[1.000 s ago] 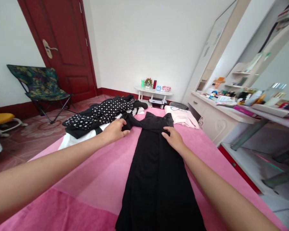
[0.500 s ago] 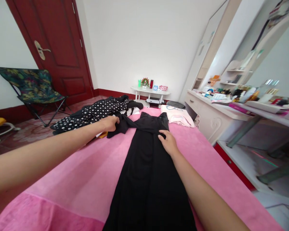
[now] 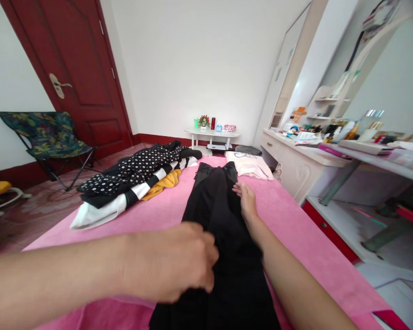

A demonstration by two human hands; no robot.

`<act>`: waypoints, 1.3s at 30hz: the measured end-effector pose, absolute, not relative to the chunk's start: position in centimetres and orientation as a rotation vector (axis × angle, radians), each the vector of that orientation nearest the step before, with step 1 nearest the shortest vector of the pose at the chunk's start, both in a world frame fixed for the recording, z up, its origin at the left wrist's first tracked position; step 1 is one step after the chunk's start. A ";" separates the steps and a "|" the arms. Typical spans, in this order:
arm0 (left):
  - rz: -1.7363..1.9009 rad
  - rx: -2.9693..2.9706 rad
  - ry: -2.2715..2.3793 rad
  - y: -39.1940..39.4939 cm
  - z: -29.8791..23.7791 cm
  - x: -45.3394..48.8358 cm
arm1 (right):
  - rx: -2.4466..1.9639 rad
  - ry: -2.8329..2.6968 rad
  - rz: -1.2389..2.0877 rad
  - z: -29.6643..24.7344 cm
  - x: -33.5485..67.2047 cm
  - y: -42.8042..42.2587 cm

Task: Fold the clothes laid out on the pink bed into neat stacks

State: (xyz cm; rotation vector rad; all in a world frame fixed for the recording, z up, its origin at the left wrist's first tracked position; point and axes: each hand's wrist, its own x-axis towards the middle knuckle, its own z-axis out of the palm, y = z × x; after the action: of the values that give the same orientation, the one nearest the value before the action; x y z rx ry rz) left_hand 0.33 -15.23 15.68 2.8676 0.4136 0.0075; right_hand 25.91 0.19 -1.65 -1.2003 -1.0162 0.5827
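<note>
A long black garment [image 3: 223, 284] lies lengthwise on the pink bedspread [image 3: 296, 229], its shinier top end pointing away from me. A sleeve-like strip of it now runs down over its middle. Low over the garment, my left hand [image 3: 184, 259] is closed, with fingers curled round the black cloth; the exact part it grips is partly hidden and slightly blurred. At the garment's right edge, nearer its top, my right hand [image 3: 247, 201] rests open with its fingers stretched out toward the cloth.
Left on the bed is a pile of clothes: a polka-dot garment [image 3: 137, 167], a black-and-white one [image 3: 101, 213] and a mustard one [image 3: 163, 183]. Folded pale pink clothing [image 3: 249, 165] lies far right. A cluttered dressing table [image 3: 303, 151] flanks the bed; a folding chair [image 3: 48, 135] stands left.
My left hand has moved from the far left toward me and right, bringing the black strip over the garment's body. My right hand stays near the right edge, its fingers straighter.
</note>
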 end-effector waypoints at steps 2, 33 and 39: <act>-0.204 2.811 0.208 -17.3 13.0 -0.3 | -1.188 -0.960 0.615 -1.6 26.0 0.2; 0.425 2.517 0.790 -11.8 4.8 0.2 | -1.067 -2.521 0.288 5.8 25.1 -20.2; 0.757 2.608 0.627 -13.8 6.0 0.3 | -1.064 -2.019 0.440 7.9 23.2 -20.5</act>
State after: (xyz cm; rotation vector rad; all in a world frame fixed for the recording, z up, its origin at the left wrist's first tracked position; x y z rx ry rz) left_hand 0.26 -13.77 6.02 2.6077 0.6265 0.7572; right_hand 23.19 -20.51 7.94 -1.0642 -2.0190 0.4399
